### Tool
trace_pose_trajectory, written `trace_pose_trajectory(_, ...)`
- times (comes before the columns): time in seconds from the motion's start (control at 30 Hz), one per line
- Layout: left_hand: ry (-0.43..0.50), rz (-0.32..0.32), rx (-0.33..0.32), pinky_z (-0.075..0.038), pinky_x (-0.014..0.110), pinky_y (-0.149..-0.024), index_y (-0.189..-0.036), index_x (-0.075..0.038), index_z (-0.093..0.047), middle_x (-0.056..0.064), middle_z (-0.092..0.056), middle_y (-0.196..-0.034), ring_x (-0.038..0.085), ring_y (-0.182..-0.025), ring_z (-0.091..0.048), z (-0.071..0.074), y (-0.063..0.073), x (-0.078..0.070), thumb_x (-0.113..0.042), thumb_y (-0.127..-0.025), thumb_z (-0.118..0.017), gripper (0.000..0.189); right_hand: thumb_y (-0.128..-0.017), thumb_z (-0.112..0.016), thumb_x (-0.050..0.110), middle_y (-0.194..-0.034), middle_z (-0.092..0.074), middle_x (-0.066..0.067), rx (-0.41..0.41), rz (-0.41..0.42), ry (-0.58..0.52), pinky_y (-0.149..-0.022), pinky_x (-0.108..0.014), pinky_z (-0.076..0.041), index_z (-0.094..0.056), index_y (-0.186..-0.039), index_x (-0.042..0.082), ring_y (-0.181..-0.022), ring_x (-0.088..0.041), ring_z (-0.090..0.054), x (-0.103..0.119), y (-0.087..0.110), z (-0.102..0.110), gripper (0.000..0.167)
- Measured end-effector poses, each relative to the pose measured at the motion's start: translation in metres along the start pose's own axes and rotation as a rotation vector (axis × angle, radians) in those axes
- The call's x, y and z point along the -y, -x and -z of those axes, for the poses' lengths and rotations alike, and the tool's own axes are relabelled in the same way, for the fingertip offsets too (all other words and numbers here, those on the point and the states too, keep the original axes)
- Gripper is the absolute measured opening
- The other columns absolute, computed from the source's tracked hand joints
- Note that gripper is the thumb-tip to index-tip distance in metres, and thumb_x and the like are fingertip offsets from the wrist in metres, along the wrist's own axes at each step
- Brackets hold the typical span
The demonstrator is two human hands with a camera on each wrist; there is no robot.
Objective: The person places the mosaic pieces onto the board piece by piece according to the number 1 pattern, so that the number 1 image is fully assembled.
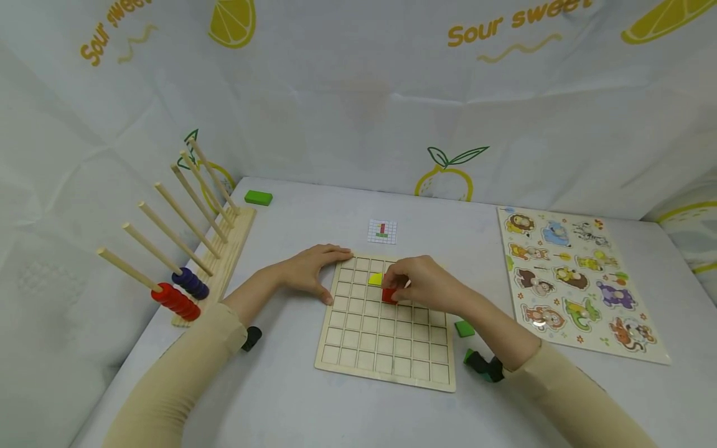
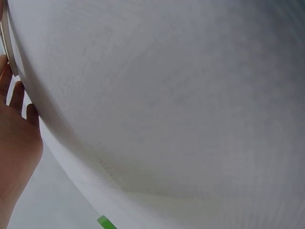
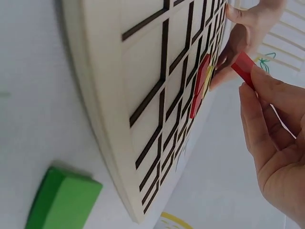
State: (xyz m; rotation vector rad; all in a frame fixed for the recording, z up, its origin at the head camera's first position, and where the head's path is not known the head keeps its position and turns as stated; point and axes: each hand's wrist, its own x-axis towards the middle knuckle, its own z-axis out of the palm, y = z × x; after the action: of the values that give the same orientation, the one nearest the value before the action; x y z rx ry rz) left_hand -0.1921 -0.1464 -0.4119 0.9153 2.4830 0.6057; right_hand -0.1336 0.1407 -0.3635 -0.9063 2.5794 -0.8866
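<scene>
The left hand (image 1: 305,267) lies at the far-left corner of the wooden grid board (image 1: 386,348), thumb and fingers spread apart, apparently steadying it. Near the board's far edge sits a yellow tile (image 1: 374,279); just right of it, over the board, the right hand (image 1: 422,283) pinches a red tile (image 3: 244,68) between thumb and fingers, probably to leave its other end clear. The cloth (image 1: 336,124) behind reads "Sour sweet" at upper left and upper right.

Two hands (image 1: 307,269), one grid board (image 1: 368,342), one yellow tile (image 1: 374,279), three red tiles (image 3: 244,67), seven pegs (image 1: 176,239), one card (image 1: 382,231)
</scene>
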Motion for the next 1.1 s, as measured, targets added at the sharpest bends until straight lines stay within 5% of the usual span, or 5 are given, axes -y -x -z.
trace_pose_trajectory(0.37, -0.001, -0.009, 0.0, -0.022, 0.054, -0.124, -0.153, -0.019, -0.036, 0.001, -0.029, -0.164, 0.03, -0.154, -0.023, -0.002, -0.001, 0.003, -0.042, -0.067, -0.089, 0.103, -0.078, -0.075, -0.003, -0.078, -0.071, -0.001, 0.077, -0.078, -0.045, -0.067, -0.02, -0.052, -0.071, -0.084, 0.01, -0.071, -0.006, -0.06, -0.002, -0.006, -0.013, 0.016)
trace_pose_trajectory(0.73, -0.013, -0.01, -0.01, -0.023, 0.054, -0.124, -0.153, -0.02, -0.037, 0.001, -0.029, -0.164, 0.03, -0.153, -0.024, -0.004, -0.002, 0.006, -0.043, -0.067, -0.088, 0.103, -0.078, -0.079, 0.004, -0.073, -0.068, 0.006, 0.084, -0.106, 0.054, -0.065, -0.019, -0.05, -0.071, -0.08, 0.013, -0.067, -0.004, -0.058, -0.002, -0.007, -0.021, 0.012)
trace_pose_trajectory(1.1, -0.022, -0.019, -0.009, -0.024, 0.055, -0.123, -0.154, -0.019, -0.036, 0.002, -0.029, -0.163, 0.031, -0.153, -0.025, -0.003, -0.001, 0.005, -0.044, -0.067, -0.088, 0.104, -0.08, -0.078, 0.005, -0.07, -0.067, 0.006, 0.082, -0.111, 0.038, -0.06, -0.019, -0.049, -0.071, -0.08, 0.012, -0.063, -0.004, -0.057, -0.003, -0.006, -0.023, 0.01)
